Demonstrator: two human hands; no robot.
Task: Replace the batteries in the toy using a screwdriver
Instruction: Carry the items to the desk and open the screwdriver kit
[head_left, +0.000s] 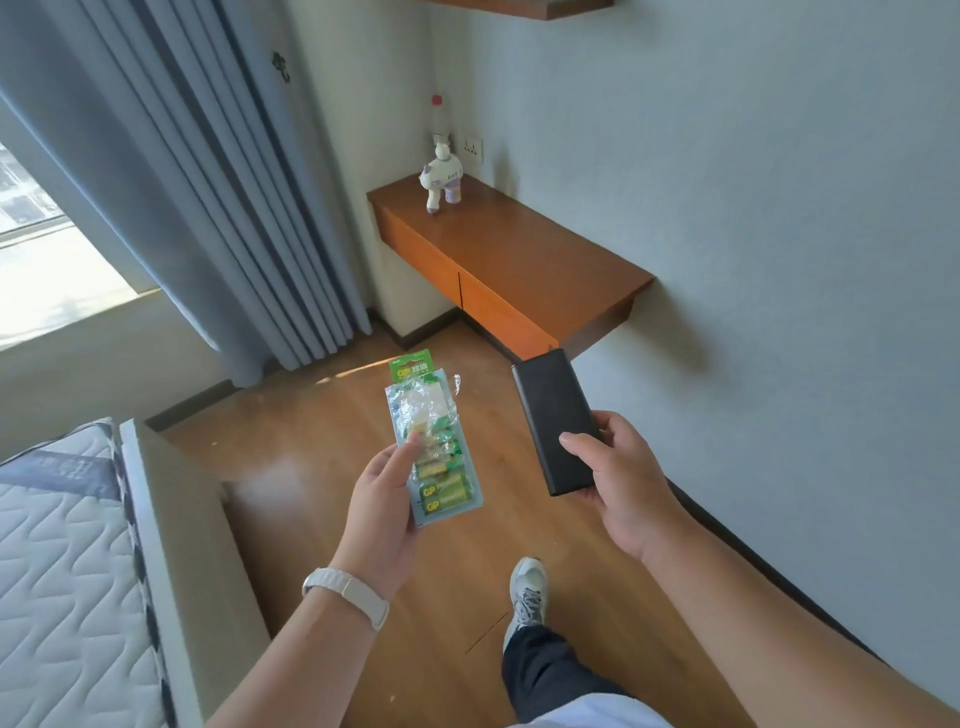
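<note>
Both forearms reached forward from the bottom of the head view, a white wristband (345, 592) on the left one. Left hand (382, 499) held a blister pack of green batteries (441, 457) from the side, its fingers (410, 444) clamped on the card with the thumb pressed on the clear front; the plastic near the top of the pack was torn open and crumpled, while a few cells sat in the lower rows. Right hand (623, 483) gripped the near end of a flat black case (553, 415), thumb on its upper face and the other fingers curled beneath, the far end pointing away; it looked like a closed box, though what it held could not be told. The two hands were apart, both above the wooden floor (322, 447), with a grey sneaker (525, 587) stepping forward below them. The toy (440, 179), a small white and purple figure, stood upright at the far end of the wall-mounted wooden bench (545, 249), well away from both hands. Behind it a clear bottle (439, 117) with a red cap stood in the corner, beside a wall socket (472, 148). Grey curtains (208, 182) hung at the left, and a quilted mattress (57, 545) filled the lower left corner.
</note>
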